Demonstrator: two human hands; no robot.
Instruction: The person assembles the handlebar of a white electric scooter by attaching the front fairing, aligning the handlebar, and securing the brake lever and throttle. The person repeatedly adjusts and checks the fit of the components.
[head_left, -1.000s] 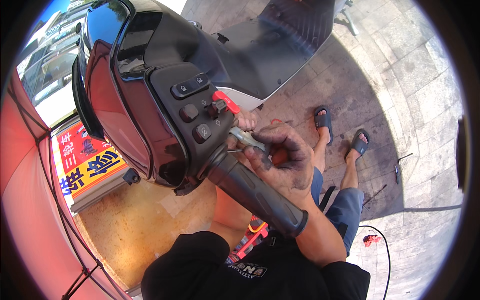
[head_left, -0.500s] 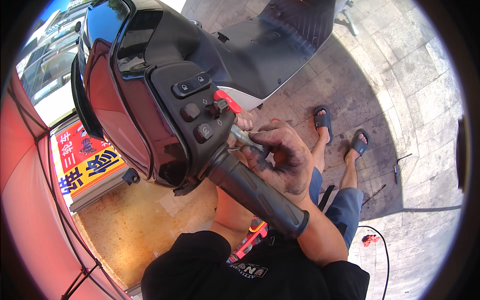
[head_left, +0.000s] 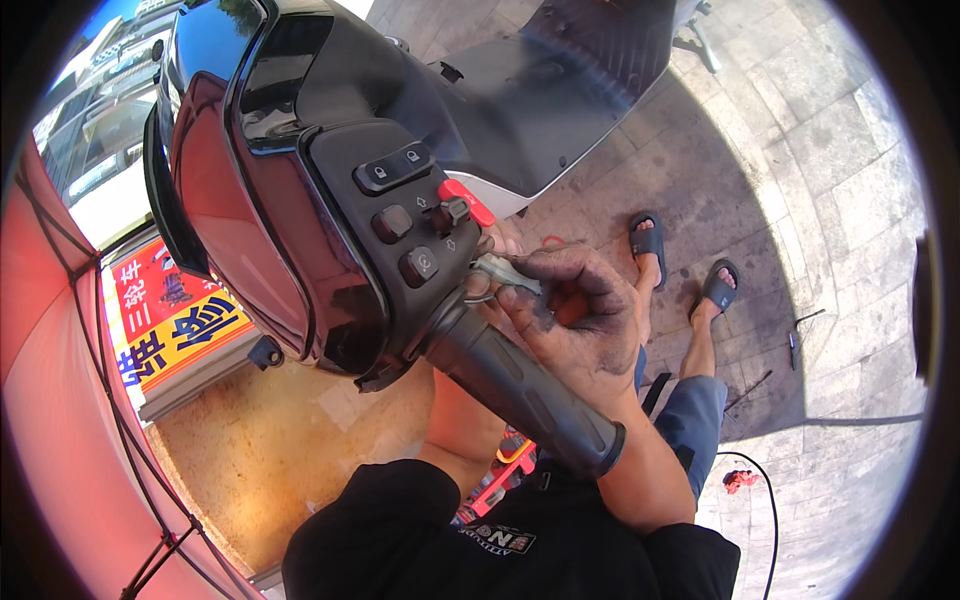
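Basically, a pale metal piece point(head_left: 510, 272) is pinched between the thumb and forefinger of the right hand point(head_left: 592, 318), with the tips closed on it and the palm left curled and hollow. The piece is located just beside the scooter's switch box point(head_left: 386, 198), off the inner end of the black rubber handle point(head_left: 525, 388). Its long axis is slanted from the box down and rightward into the fingertips; whether it is joined to the box can't be told. The left hand point(head_left: 508, 240) is mostly hidden behind the box, near the red switch point(head_left: 467, 203); its grip can't be told. The piece's outer end is held by the right hand, clearly the nearer one there.
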